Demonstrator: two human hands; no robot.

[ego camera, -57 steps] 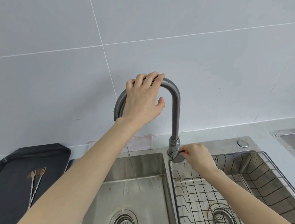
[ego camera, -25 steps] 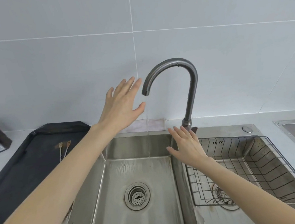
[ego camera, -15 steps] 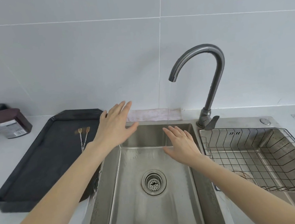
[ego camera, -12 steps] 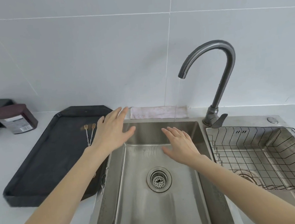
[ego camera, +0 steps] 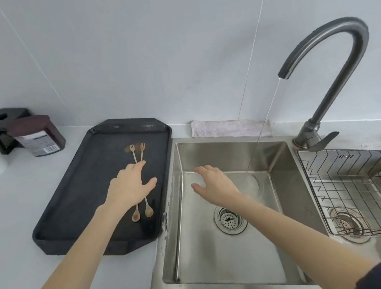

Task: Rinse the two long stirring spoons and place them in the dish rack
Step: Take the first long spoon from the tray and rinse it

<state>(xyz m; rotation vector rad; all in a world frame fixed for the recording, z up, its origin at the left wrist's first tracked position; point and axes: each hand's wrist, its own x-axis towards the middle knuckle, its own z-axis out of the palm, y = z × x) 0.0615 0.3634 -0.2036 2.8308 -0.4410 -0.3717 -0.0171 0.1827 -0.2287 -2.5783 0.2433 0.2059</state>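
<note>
Stirring spoons (ego camera: 139, 181) lie side by side on the black tray (ego camera: 75, 181) — left hand (ego camera: 130, 189) spread flat above them, gripping nothing; right hand (ego camera: 212, 182) relaxed, empty, waiting over the sink (ego camera: 281, 181)

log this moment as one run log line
phase: reaching for spoons | left hand: open, over two stirring spoons on black tray | right hand: open, over sink | faucet: running | dish rack: no spoons

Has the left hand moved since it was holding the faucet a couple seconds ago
Yes. The left hand has left the faucet and gone left, and is now over the black tray, above the two spoons.
</note>
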